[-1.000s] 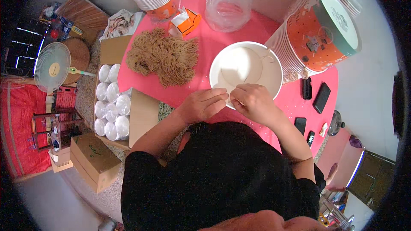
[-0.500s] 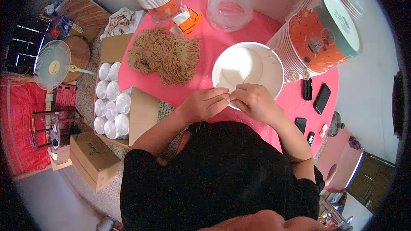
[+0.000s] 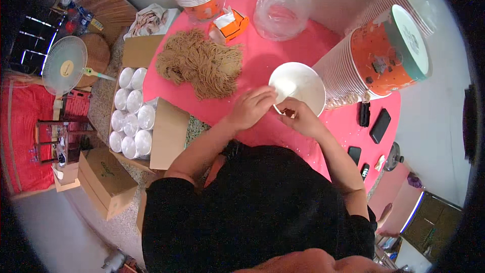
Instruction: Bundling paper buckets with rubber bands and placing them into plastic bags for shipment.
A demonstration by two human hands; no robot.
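Note:
A white paper bucket has its open mouth toward me, at the front of the pink-covered table. My left hand is at the bucket's left rim, fingers closed together with their tips at the edge. Just right of it, my right hand has its thumb and fingers curled into a pinch at the near rim. Whatever lies between the fingertips of either hand is too small to make out. A tangled heap of brown cords rests left of the bucket.
Stacked orange-and-white buckets lean close on the right, with another stack at the back. Plastic wrap and an orange tissue pack lie behind. Phones sit at right. A carton of wrapped white cups stands left.
The bucket's mouth looks smaller and sits farther right, closer to the bucket stack. My hands have come slightly apart, and the whole view has shifted a little.

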